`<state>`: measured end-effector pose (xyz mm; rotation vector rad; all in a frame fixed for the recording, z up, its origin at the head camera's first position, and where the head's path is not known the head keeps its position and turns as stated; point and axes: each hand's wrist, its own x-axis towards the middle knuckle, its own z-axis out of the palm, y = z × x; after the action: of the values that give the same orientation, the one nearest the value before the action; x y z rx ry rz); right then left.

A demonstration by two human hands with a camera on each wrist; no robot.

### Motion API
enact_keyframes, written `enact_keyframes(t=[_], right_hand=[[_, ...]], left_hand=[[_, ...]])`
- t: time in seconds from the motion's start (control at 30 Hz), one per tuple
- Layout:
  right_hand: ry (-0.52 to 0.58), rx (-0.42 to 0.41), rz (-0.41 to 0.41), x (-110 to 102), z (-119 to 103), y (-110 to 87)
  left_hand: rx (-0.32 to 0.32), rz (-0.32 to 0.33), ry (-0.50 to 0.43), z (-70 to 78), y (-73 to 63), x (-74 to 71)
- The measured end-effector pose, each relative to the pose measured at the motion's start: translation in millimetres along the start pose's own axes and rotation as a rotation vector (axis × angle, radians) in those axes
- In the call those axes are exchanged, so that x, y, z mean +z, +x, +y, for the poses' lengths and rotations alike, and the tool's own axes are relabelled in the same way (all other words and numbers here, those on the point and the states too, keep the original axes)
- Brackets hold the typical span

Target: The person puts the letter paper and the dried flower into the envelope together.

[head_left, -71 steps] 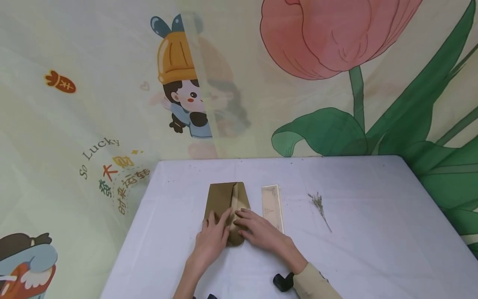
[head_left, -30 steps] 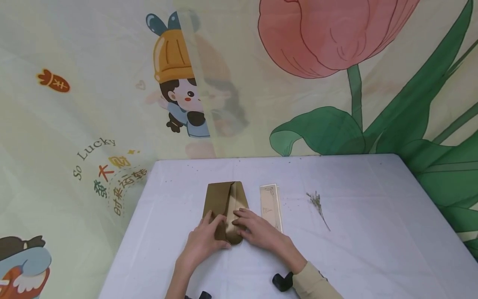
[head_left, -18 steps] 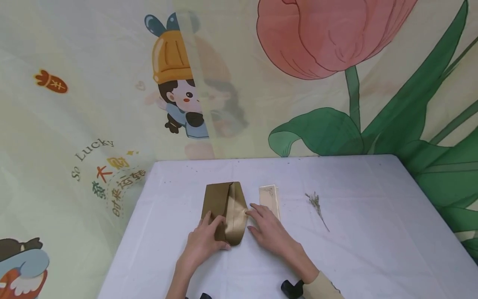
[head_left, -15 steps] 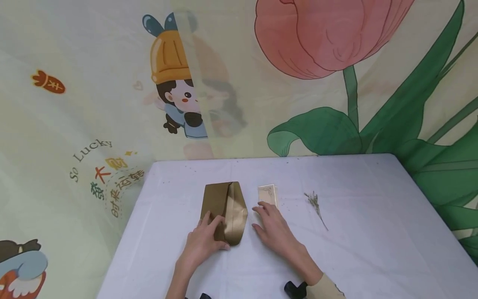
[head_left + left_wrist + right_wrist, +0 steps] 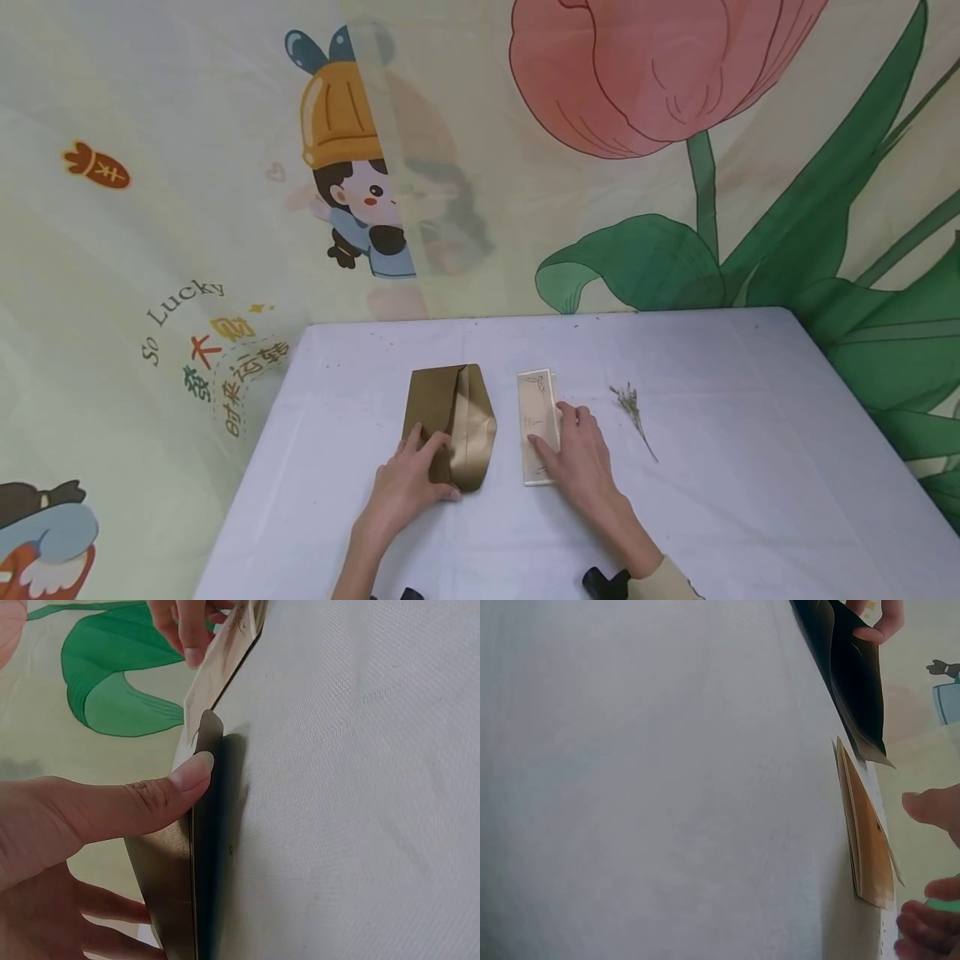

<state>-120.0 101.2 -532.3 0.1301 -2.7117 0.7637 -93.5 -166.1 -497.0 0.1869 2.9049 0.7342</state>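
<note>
Left grip [image 5: 405,487] pinches the near end of a brown envelope [image 5: 474,446] on the white table [image 5: 750,500]. Right grip [image 5: 587,467], spread wide, is over a cream card [image 5: 534,412], right of the envelope. Farther right lies a sprig [image 5: 631,404].
</note>
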Motion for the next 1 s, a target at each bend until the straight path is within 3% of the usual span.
enact_keyframes(t=[0.37,0.67,1.0], right_hand=[[-0.075,0.131,-0.107,0.6,-5.7,2.1],[-0.094,0.159,-0.116,6.7,-10.7,2.3],[-0.03,0.212,-0.124,7.7,-13.4,1.3]], left_hand=[[0.009,-0.002,0.003,0.1,1.7,-1.7],[0.002,-0.011,0.004,0.1,1.5,-1.7],[0.014,0.0,-0.005,-1.0,0.8,-2.1]])
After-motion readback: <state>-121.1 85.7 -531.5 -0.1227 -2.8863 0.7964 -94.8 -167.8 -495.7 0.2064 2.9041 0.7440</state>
